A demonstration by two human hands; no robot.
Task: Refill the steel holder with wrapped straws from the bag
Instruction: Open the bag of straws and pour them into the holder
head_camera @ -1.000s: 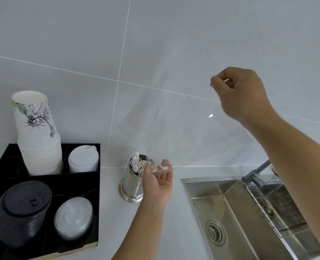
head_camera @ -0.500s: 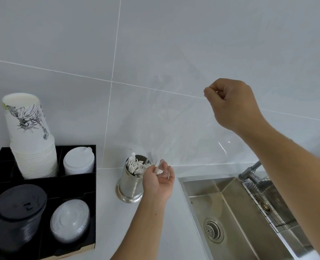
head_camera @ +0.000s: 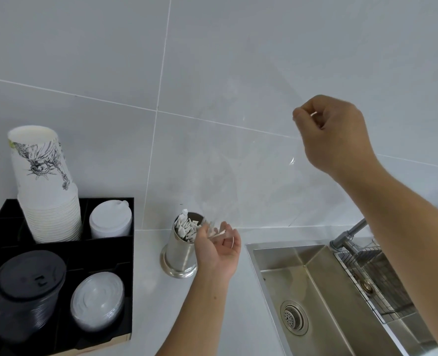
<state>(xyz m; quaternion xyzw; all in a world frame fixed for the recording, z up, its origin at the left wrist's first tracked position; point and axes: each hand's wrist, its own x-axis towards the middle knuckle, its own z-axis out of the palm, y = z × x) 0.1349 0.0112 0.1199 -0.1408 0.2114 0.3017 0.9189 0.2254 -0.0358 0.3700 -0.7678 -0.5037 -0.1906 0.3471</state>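
Clear bag [head_camera: 238,160] lower, hands [head_camera: 219,249] steady.

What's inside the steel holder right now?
The steel holder shows white wrapped straw tops filling its left and front side. The left hand covers part of the rim's right edge. How deep the straws go is hidden by the steel wall.

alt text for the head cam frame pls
A clear bag hangs from the raised right hand; the left hand guides its mouth into a steel holder of wrapped straws, between a black organizer and sink.
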